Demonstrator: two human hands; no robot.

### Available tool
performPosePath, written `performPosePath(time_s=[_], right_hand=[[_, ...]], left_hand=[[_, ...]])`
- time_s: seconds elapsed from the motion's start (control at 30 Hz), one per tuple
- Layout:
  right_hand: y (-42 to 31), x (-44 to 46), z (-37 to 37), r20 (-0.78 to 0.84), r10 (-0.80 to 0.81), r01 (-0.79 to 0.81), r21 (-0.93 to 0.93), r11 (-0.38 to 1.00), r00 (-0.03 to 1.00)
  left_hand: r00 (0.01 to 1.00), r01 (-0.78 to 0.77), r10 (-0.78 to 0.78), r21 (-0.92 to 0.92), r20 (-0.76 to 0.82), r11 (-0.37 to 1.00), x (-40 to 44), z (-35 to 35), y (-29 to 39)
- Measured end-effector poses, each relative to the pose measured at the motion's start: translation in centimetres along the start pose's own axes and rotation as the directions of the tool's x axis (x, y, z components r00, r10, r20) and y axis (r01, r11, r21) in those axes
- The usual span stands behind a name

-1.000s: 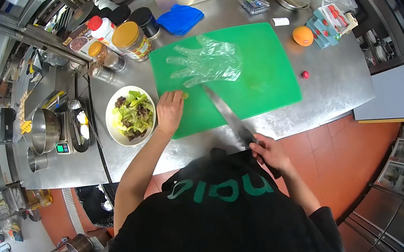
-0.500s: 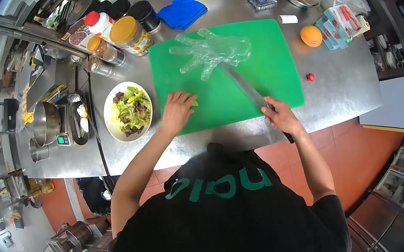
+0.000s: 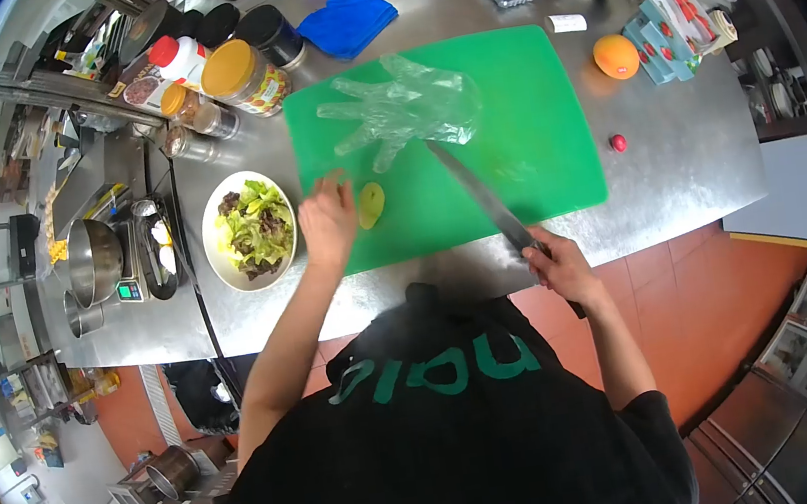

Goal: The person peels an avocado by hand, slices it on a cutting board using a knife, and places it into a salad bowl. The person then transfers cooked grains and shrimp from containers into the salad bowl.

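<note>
On the left part of the green cutting board [image 3: 529, 126], a yellow-green piece [image 3: 372, 205] lies flat, just right of my left hand [image 3: 329, 223]. That hand is over the board's left edge with its fingers bent together; what it holds, if anything, is hidden. A white bowl of leafy salad [image 3: 258, 230] stands to its left. My right hand [image 3: 561, 261] grips the dark handle of a large knife [image 3: 482, 197], whose blade points up and left across the board. Near the blade's tip lies a clear plastic glove [image 3: 411, 108].
Jars [image 3: 246, 78] and a blue cloth [image 3: 347, 23] stand or lie behind the board. To the right are an orange [image 3: 615, 57], a small red item [image 3: 619, 143] and blue cartons [image 3: 660, 44]. A scale [image 3: 130, 290] is at the left.
My left hand has moved slightly left, off the yellow-green piece, which now shows fully. The knife has shifted a little, and its tip no longer overlaps the glove as much.
</note>
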State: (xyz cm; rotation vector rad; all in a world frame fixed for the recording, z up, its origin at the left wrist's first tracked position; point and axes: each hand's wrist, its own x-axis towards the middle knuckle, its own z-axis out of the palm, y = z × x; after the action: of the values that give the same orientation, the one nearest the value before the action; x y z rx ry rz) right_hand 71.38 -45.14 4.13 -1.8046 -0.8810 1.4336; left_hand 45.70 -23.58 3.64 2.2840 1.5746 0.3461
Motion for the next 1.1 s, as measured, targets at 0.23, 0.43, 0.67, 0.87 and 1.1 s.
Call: performPosePath(time_s=[0.23,0.43,0.67,0.87,1.1], right_hand=[[0.1,-0.8,1.8,0.021,0.033,-0.031,-0.123,0.992,0.999],[-1.1,-1.9,2.6,0.055,0.002,0.012,-0.256,0.967,0.999],[-1.1,-2.6,3.3,0.043,0.1,-0.088,-0.21,0.974,0.994],[-1.5,-3.8,4.5,0.016,0.173,-0.167,-0.184,0.969,0.985],[-2.0,-3.9,4.6,0.156,0.211,-0.187,-0.158,0.97,0.965]], left_hand=[[0.711,-0.696,0.652,0.134,0.263,0.705,0.9,-2.6,-1.7],[0.601,-0.732,0.722,-0.126,0.342,0.669,2.1,-0.9,-2.3],[0.676,-0.671,0.658,-0.091,0.331,0.736,2.7,-0.2,-3.4],[0.749,-0.651,0.641,0.006,0.17,0.759,1.7,-2.2,-5.9],[0.796,-0.596,0.604,-0.118,0.048,0.795,1.3,-0.6,-1.6]])
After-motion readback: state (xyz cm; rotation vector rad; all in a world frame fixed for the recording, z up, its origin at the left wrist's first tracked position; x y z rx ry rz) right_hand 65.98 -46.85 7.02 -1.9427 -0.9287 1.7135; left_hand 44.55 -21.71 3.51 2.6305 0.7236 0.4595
